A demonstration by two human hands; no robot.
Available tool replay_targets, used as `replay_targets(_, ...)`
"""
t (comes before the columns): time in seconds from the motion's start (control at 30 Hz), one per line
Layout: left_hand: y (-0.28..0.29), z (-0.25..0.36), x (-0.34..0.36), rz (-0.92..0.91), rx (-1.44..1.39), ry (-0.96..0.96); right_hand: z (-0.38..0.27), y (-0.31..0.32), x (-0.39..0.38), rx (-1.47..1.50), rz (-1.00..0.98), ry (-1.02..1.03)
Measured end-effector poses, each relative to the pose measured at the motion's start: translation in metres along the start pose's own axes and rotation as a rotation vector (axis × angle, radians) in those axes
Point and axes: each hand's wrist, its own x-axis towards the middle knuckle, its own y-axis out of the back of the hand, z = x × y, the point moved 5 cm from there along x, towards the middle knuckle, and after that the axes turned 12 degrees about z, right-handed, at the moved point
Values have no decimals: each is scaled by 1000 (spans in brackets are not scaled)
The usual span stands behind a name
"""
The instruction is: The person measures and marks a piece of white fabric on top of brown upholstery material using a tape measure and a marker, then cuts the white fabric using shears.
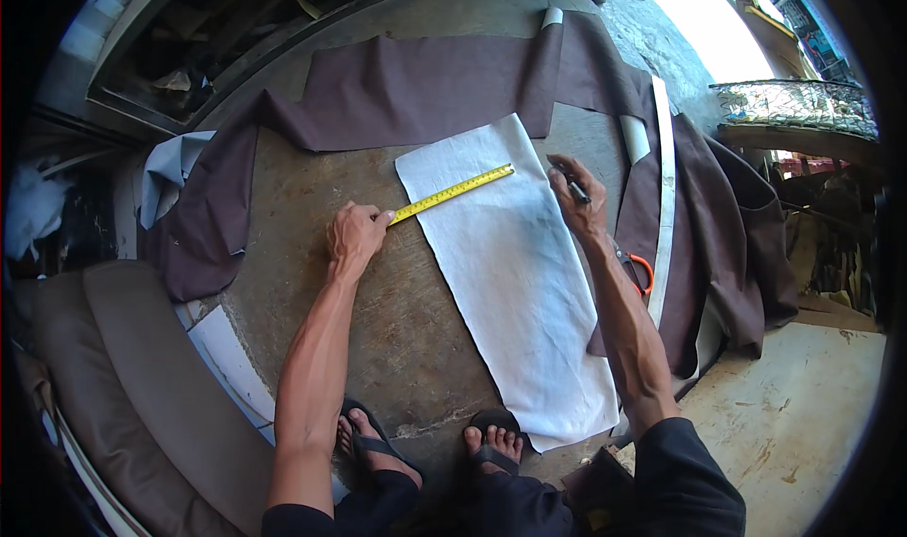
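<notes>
A long white piece of fabric (529, 282) lies on the floor in front of me, its near end close to my feet. My left hand (353, 233) is closed on a yellow tape measure (452, 193), whose blade slants up to the right across the upper part of the fabric. In my right hand (580, 197), at the fabric's right edge, is a dark pen (578, 192) with its end poking out between the fingers. Scissors with orange handles (639, 272) lie beside my right forearm, which partly hides them.
Brown leather-like material (425, 88) spreads in folds beyond and to the right of the fabric. A long metal ruler (664, 197) rests on it at the right. On the left stands a brown padded cushion (151, 376); a pale board (794, 424) lies at the lower right.
</notes>
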Motion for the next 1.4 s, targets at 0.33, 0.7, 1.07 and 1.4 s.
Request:
replay_targets(0.33,23,-134,-142,136,-150,532,112,230,-214,-955,388,-553)
replay_targets(0.7,-69,137,-180,-82,-122,-359,135,268,-222,-623,362,-560)
replay_targets(1.07,-48,116,20,-22,136,-343,-14,182,-218,-289,330,-131)
replay_targets(1.4,-75,72,-114,83,27,-520,-12,56,-230,-239,64,-223)
